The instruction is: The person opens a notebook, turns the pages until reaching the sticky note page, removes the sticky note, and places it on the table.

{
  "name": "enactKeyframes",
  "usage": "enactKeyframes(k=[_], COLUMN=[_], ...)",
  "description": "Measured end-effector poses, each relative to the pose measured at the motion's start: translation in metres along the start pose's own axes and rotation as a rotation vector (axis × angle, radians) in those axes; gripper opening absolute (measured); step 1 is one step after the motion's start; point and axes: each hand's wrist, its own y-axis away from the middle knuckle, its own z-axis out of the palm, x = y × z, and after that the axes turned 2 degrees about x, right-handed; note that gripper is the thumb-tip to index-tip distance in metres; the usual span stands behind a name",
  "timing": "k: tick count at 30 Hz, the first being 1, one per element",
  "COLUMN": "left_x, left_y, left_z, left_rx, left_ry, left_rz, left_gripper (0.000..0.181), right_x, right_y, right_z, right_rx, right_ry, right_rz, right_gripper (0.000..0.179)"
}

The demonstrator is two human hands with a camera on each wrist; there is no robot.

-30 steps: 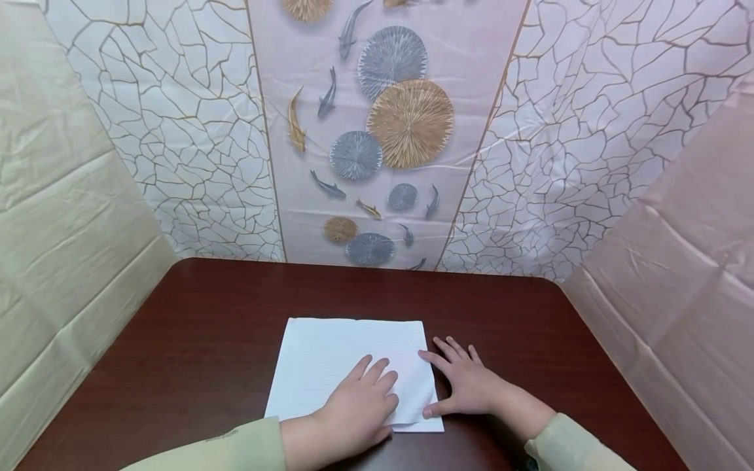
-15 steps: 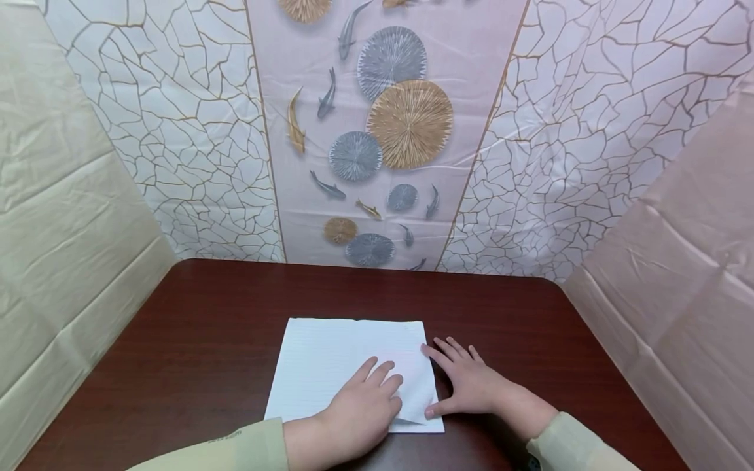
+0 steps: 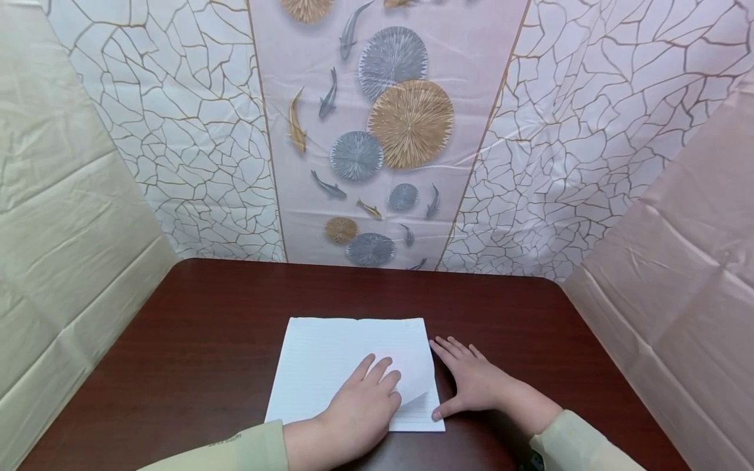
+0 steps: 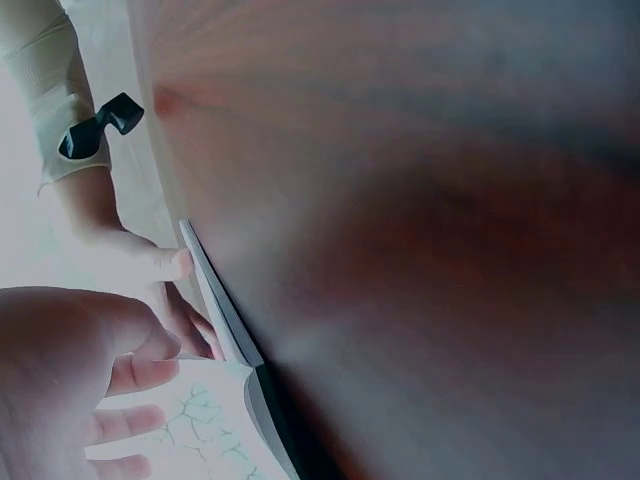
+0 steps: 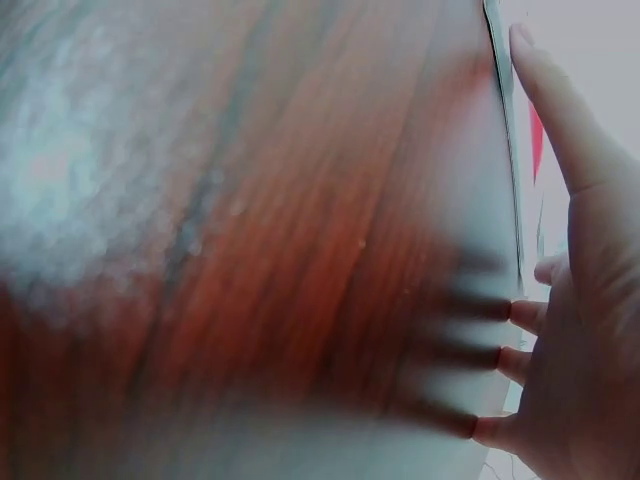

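Note:
An open notebook (image 3: 318, 360) with white ruled pages lies on the dark table. My left hand (image 3: 362, 405) is over its near right part, pinching a page (image 3: 412, 379) near the bottom edge. The thumb is hidden in the head view; in the left wrist view, thumb and index fingertip come together at the page's edge. That page's lower right corner curls up, baring the ruled sheet (image 3: 418, 412) underneath. Beside the notebook's right edge, my right hand (image 3: 471, 379) is spread with fingers straight, its thumb touching the lower right corner. Nothing is in its grasp.
The dark reddish table (image 3: 224, 314) extends around the notebook. A patterned cloth wall (image 3: 365, 196) rises behind it, with plain beige cloth panels (image 3: 71, 261) at the sides. A black strap (image 4: 100, 125) sits on the right wrist.
The page's lower right corner has risen and moved up and left, uncovering more of the sheet below. My right hand's index finger and thumb have slid right, off the page to the notebook's edge.

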Motion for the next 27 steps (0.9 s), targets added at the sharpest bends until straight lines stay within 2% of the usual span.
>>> enactKeyframes(k=[14, 20, 27], left_x=[0.001, -0.002, -0.014], left_y=[0.001, -0.002, -0.005], left_z=[-0.004, -0.010, -0.021], left_rx=[0.017, 0.089, 0.159], left_ry=[0.020, 0.010, 0.039], left_rz=[-0.034, -0.088, -0.154], left_gripper=[0.022, 0.018, 0.015], right_x=[0.003, 0.001, 0.001], right_y=[0.001, 0.001, 0.000], right_z=[0.000, -0.001, 0.000], right_rx=[0.002, -0.002, -0.012], right_ry=[0.003, 0.008, 0.005], right_rz=[-0.032, -0.039, -0.033], right_gripper=[0.124, 0.122, 0.121])
